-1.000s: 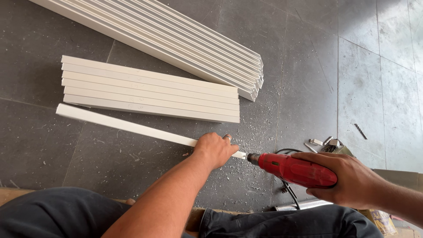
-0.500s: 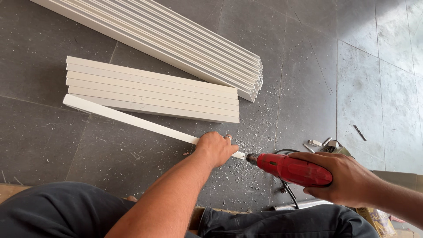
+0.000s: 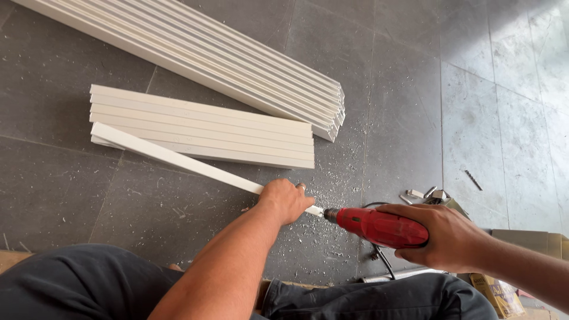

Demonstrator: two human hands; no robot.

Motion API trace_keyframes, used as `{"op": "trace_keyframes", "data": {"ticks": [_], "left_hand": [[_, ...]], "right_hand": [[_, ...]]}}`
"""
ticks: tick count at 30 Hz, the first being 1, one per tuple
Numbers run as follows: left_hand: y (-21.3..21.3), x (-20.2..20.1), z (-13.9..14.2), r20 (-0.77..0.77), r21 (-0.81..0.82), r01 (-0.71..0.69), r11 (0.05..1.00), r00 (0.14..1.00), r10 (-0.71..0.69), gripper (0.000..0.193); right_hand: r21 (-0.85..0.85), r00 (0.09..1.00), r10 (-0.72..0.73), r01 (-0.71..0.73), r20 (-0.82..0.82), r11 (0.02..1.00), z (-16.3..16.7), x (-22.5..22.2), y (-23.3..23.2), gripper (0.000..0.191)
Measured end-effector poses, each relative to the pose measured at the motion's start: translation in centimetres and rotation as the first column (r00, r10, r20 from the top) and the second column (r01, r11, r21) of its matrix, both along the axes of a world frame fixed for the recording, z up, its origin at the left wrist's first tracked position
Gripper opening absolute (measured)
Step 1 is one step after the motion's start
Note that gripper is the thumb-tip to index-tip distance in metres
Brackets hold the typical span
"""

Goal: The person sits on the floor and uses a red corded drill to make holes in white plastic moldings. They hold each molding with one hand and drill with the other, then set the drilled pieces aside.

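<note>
From where I sit, my left hand (image 3: 287, 200) is hemmed in ahead by the short stack of white strips (image 3: 201, 127) and, beyond it, the long bundle of white strips (image 3: 195, 53), so the open dark floor tiles (image 3: 71, 189) to its left are the free way out. My right hand (image 3: 444, 237), gripping the red drill (image 3: 379, 227), has small metal bits (image 3: 424, 194) and a loose drill bit (image 3: 473, 179) just ahead, with cardboard boxes (image 3: 521, 266) crowding its right side. Between the hands, white shavings (image 3: 332, 178) litter the tile, though nothing tall blocks passage there.
</note>
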State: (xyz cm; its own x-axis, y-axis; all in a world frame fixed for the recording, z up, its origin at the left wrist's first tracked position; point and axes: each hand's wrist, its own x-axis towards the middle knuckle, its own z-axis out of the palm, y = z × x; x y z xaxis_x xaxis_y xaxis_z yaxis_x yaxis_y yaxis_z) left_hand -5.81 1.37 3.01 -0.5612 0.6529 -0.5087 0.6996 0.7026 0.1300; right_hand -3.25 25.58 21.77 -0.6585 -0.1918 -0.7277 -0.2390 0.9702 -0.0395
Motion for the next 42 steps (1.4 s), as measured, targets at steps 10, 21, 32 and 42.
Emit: {"op": "trace_keyframes", "data": {"ticks": [10,21,32,42], "left_hand": [[0.0,-0.2,0.6,0.006,-0.043,0.022,0.999,1.0,-0.022,0.043],[0.0,-0.4,1.5,0.02,-0.064,0.021,0.998,1.0,-0.02,0.042],[-0.4,-0.4,0.3,0.007,-0.014,0.015,1.0,1.0,-0.015,0.045],[-1.1,-0.7,0.7,0.009,0.003,0.017,1.0,1.0,-0.017,0.044]], "right_hand": [[-0.012,0.998,0.056,-0.056,-0.018,0.998,0.5,0.0,-0.7,0.086],[-0.004,0.993,0.109,-0.11,-0.044,0.994,1.3,-0.2,-2.0,0.086],[0.086,0.991,0.13,-0.131,0.018,0.988,1.1,-1.2,-3.2,0.082],[0.134,0.998,0.031,-0.037,0.048,0.99,6.9,-2.1,-3.1,0.084]]}}
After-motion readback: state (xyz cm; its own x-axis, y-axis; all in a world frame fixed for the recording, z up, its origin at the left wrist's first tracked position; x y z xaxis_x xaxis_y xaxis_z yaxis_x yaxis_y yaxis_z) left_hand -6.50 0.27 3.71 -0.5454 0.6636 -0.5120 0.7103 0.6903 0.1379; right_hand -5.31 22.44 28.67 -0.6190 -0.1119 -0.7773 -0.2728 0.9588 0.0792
